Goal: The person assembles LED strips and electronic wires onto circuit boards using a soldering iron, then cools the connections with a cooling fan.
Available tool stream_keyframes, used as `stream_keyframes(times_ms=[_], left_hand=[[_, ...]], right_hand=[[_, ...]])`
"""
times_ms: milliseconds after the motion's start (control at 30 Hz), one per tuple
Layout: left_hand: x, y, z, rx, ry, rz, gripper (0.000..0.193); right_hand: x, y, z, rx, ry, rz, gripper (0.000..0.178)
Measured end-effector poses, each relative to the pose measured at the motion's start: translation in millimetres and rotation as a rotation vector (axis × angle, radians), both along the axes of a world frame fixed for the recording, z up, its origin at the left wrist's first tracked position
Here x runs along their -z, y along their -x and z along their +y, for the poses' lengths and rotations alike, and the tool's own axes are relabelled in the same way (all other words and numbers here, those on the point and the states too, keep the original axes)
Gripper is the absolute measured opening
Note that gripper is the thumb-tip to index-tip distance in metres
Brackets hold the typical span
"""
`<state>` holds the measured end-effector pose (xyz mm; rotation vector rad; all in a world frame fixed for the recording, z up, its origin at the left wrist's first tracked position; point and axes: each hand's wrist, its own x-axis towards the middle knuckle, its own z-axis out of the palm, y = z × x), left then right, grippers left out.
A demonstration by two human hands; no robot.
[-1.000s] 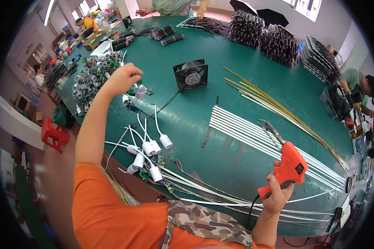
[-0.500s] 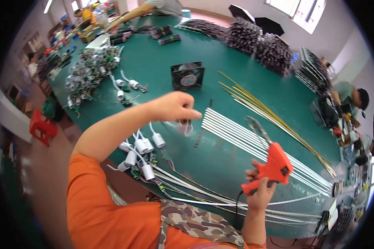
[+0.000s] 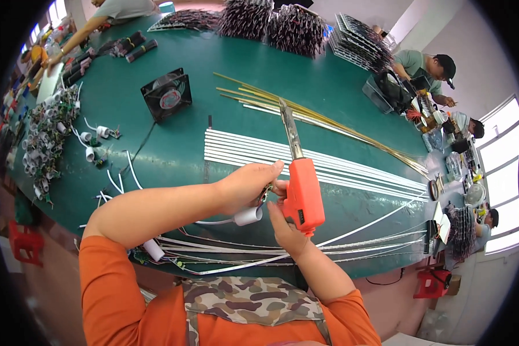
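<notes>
My right hand (image 3: 287, 226) grips a red soldering gun (image 3: 307, 196), its long metal tip pointing away over the white strips (image 3: 242, 149). Close beside it, my left hand (image 3: 249, 183) is closed on a small circuit board (image 3: 264, 195). A white cylindrical cap (image 3: 248, 216) with a white cable hangs just below those fingers. The two hands nearly touch, and part of the board is hidden between them. White cords (image 3: 225, 249) run across the table's near side, below my hands.
A black fan (image 3: 167, 95) stands on the green table (image 3: 121, 57). Yellowish rods (image 3: 328, 118) lie beyond the white strips. Capped circuit boards (image 3: 43, 144) are heaped at the left. Dark bundled strips (image 3: 297, 29) stack along the far edge. A co-worker (image 3: 424, 69) sits at the far right.
My left hand has come down to the right with the circuit board, meeting my right hand. The soldering gun has turned more upright. The view has swung right.
</notes>
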<state>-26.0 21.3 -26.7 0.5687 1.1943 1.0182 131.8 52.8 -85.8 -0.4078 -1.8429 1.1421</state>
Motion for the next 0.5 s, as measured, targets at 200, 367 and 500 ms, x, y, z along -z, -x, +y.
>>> stream_keyframes(times_ms=[200, 367, 500], left_hand=[[7.5, -7.7, 5.2, -0.092, 0.048, -0.110, 0.022], [7.9, -9.3, 1.1, 0.019, 0.038, -0.064, 0.031], [4.2, -4.3, -3.5, 0.044, 0.031, -0.118, 0.032]], right_hand=[[-13.1, -2.9, 10.4, 0.021, -0.324, -0.099, 0.041], [-22.7, -3.4, 8.2, -0.005, -0.137, -0.053, 0.029], [-9.0, -6.9, 5.0, 0.004, 0.086, -0.003, 0.015]])
